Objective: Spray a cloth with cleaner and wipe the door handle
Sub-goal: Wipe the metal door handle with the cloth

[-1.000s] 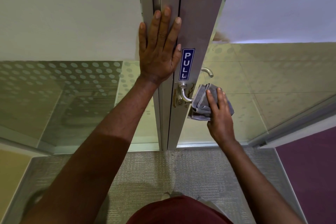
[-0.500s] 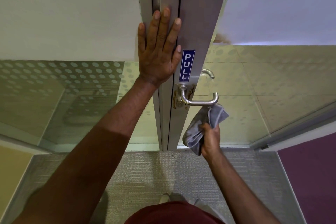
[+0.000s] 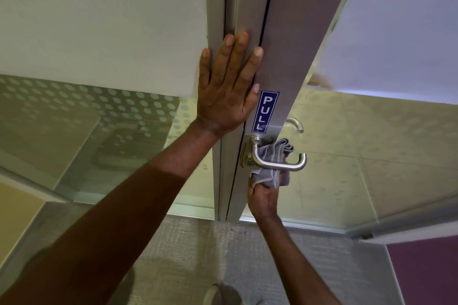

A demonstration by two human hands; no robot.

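while cloth [image 3: 275, 156] fills handle [image 3: 280, 165] gap

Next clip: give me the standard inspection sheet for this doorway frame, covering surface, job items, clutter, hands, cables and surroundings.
Surface: grey metal door stile, standing ajar, with a blue PULL sticker.
Job's things: brushed steel lever handle; grey crumpled cloth pushed up behind the lever bar, bunched above and below it. No spray bottle seen.
Clutter: nothing seen.
Hands: left hand flat with fingers straight, pressing where frame and door edge meet; right hand below the lever, gripping the cloth.
Cables: nothing seen.
Surroundings: frosted dotted glass panels either side, grey carpet floor, purple floor patch at lower right.
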